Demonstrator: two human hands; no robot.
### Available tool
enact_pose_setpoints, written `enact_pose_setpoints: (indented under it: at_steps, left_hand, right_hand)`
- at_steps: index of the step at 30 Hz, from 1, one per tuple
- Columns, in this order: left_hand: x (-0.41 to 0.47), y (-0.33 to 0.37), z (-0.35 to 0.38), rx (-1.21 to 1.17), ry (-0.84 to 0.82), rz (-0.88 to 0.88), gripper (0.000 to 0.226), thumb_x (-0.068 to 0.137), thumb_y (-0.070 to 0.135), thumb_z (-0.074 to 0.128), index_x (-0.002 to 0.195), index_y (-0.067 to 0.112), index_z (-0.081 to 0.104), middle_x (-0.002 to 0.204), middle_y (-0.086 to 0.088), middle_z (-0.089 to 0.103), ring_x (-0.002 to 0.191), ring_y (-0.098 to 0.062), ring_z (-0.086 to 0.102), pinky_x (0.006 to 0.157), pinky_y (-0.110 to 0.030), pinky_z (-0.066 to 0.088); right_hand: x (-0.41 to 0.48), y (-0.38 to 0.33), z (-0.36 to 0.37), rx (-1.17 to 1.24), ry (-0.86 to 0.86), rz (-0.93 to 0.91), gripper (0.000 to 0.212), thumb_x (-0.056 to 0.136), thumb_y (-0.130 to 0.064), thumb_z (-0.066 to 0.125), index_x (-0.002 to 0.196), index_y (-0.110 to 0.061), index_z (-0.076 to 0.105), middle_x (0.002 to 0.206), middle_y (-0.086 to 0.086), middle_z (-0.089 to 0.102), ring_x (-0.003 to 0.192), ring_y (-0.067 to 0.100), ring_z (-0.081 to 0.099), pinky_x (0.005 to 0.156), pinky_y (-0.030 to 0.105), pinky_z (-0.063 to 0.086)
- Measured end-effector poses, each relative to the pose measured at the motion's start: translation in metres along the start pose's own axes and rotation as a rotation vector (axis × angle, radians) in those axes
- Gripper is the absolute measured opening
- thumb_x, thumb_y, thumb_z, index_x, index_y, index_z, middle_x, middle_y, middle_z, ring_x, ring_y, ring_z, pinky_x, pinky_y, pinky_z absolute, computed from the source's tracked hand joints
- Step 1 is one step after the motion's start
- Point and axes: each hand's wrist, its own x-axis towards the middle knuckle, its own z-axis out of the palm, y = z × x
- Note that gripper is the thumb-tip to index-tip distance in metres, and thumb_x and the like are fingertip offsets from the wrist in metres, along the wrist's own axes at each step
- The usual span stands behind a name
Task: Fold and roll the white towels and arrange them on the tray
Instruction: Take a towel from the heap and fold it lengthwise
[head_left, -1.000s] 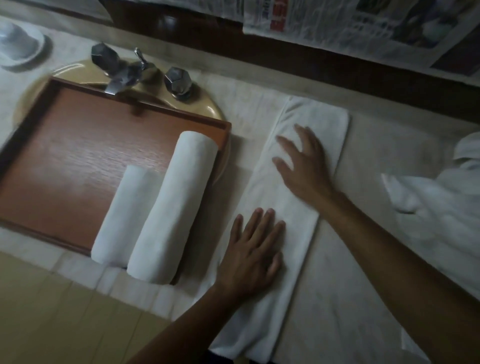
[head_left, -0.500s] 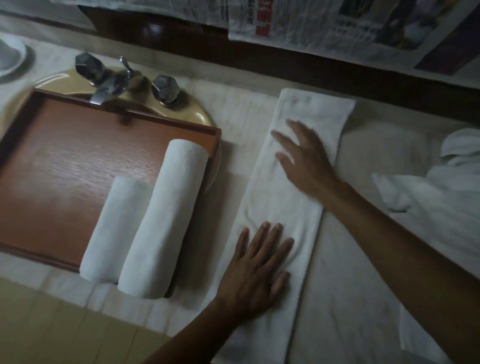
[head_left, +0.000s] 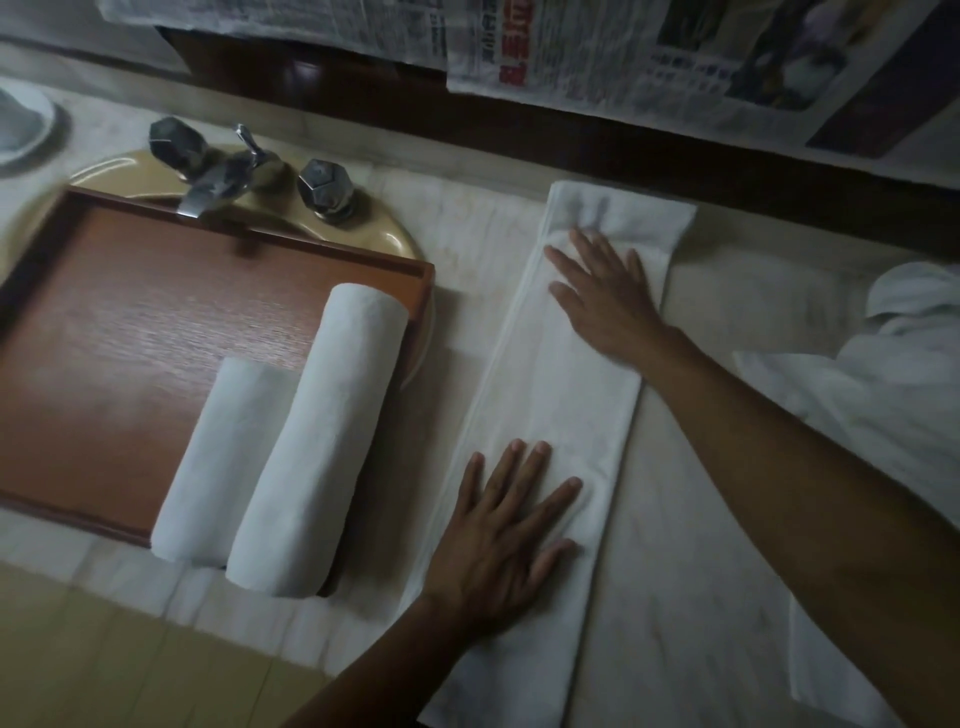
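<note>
A white towel, folded into a long narrow strip, lies on the marble counter to the right of the tray. My left hand presses flat on its near part, fingers spread. My right hand lies flat on its far part, fingers straight. The brown wooden tray sits over the basin at the left. It holds two rolled white towels side by side: a long roll and a shorter roll, both jutting past the tray's front edge.
A heap of loose white towels lies at the right. The metal tap and its two knobs stand behind the tray on the yellow basin. Newspaper hangs on the wall. A white dish sits far left.
My right hand has slid farther up the folded towel toward its far end. My left hand stays pressed on the near part.
</note>
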Motion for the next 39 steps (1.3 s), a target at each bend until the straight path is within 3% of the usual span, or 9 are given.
enact_pose_setpoints:
  at_steps: [5, 12, 15, 18, 21, 25, 31, 34, 39]
  left_hand:
    - [0.001, 0.001, 0.0, 0.018, -0.023, 0.009, 0.058, 0.109, 0.053, 0.036, 0.163, 0.04, 0.019, 0.173, -0.001, 0.004, 0.16, -0.026, -0.001, 0.125, -0.06, 0.01]
    - [-0.015, 0.003, -0.001, 0.069, -0.081, 0.074, 0.065, 0.108, 0.059, 0.033, 0.164, 0.035, 0.012, 0.173, -0.004, 0.0, 0.16, -0.027, -0.005, 0.126, -0.06, 0.008]
    - [-0.021, 0.004, -0.001, 0.051, -0.073, 0.079, 0.065, 0.107, 0.059, 0.037, 0.164, 0.036, 0.016, 0.173, -0.003, 0.003, 0.16, -0.026, -0.001, 0.125, -0.061, 0.014]
    - [-0.021, 0.004, -0.001, 0.029, -0.048, 0.09, 0.065, 0.105, 0.057, 0.042, 0.163, 0.035, 0.022, 0.173, -0.004, 0.007, 0.16, -0.028, 0.004, 0.122, -0.062, 0.02]
    - [-0.019, 0.004, -0.001, 0.028, -0.031, 0.108, 0.065, 0.104, 0.056, 0.045, 0.163, 0.034, 0.024, 0.173, -0.006, 0.009, 0.159, -0.029, 0.006, 0.122, -0.062, 0.021]
    - [-0.02, 0.003, 0.001, 0.038, -0.022, 0.111, 0.065, 0.104, 0.056, 0.046, 0.162, 0.035, 0.027, 0.172, -0.006, 0.011, 0.159, -0.03, 0.008, 0.122, -0.061, 0.022]
    - [-0.017, 0.0, 0.001, 0.014, -0.035, 0.096, 0.065, 0.104, 0.058, 0.044, 0.162, 0.037, 0.024, 0.173, -0.004, 0.008, 0.16, -0.027, 0.004, 0.124, -0.059, 0.016]
    - [-0.018, -0.001, 0.0, 0.022, -0.078, 0.094, 0.065, 0.105, 0.06, 0.039, 0.163, 0.039, 0.017, 0.173, -0.001, 0.001, 0.16, -0.025, -0.002, 0.125, -0.059, 0.011]
    - [-0.016, 0.0, -0.004, 0.033, -0.134, 0.089, 0.065, 0.107, 0.059, 0.032, 0.163, 0.041, 0.005, 0.173, 0.002, -0.009, 0.159, -0.021, -0.013, 0.127, -0.057, 0.003]
  right_hand:
    - [-0.094, -0.048, 0.019, 0.067, 0.088, -0.072, 0.056, 0.101, -0.056, 0.037, 0.153, -0.036, 0.044, 0.168, 0.004, 0.027, 0.156, 0.028, 0.02, 0.122, 0.06, 0.017]
    - [-0.051, -0.002, 0.002, -0.105, 0.018, -0.122, 0.061, 0.102, -0.065, 0.025, 0.159, -0.041, 0.029, 0.17, -0.001, 0.022, 0.158, 0.028, 0.014, 0.123, 0.062, 0.011]
    - [-0.057, -0.011, -0.004, -0.04, 0.082, -0.137, 0.06, 0.101, -0.06, 0.035, 0.157, -0.036, 0.037, 0.168, 0.005, 0.027, 0.156, 0.032, 0.019, 0.122, 0.059, 0.014]
    - [-0.113, -0.037, 0.019, 0.044, 0.08, -0.311, 0.052, 0.102, -0.051, 0.042, 0.15, -0.035, 0.049, 0.165, 0.005, 0.035, 0.153, 0.03, 0.029, 0.121, 0.057, 0.022]
    - [-0.118, -0.028, 0.025, -0.062, -0.007, -0.393, 0.056, 0.105, -0.057, 0.033, 0.158, -0.04, 0.035, 0.17, 0.0, 0.022, 0.157, 0.026, 0.017, 0.124, 0.056, 0.013]
    - [-0.04, -0.008, 0.004, -0.096, -0.066, -0.223, 0.061, 0.102, -0.067, 0.018, 0.16, -0.046, 0.021, 0.172, -0.008, 0.01, 0.159, 0.022, 0.008, 0.124, 0.057, 0.007]
    - [0.019, -0.002, -0.007, -0.079, -0.058, -0.044, 0.058, 0.105, -0.059, 0.019, 0.16, -0.04, 0.022, 0.171, -0.006, 0.014, 0.157, 0.02, 0.012, 0.124, 0.052, 0.011]
    - [-0.009, -0.021, -0.004, 0.037, -0.106, 0.024, 0.056, 0.108, -0.052, 0.029, 0.162, -0.039, 0.022, 0.173, -0.003, 0.007, 0.159, 0.024, 0.003, 0.126, 0.055, 0.004]
    - [-0.156, -0.043, 0.014, 0.264, 0.22, 0.179, 0.053, 0.102, -0.035, 0.042, 0.152, -0.019, 0.049, 0.16, 0.013, 0.042, 0.15, 0.034, 0.034, 0.118, 0.058, 0.031]
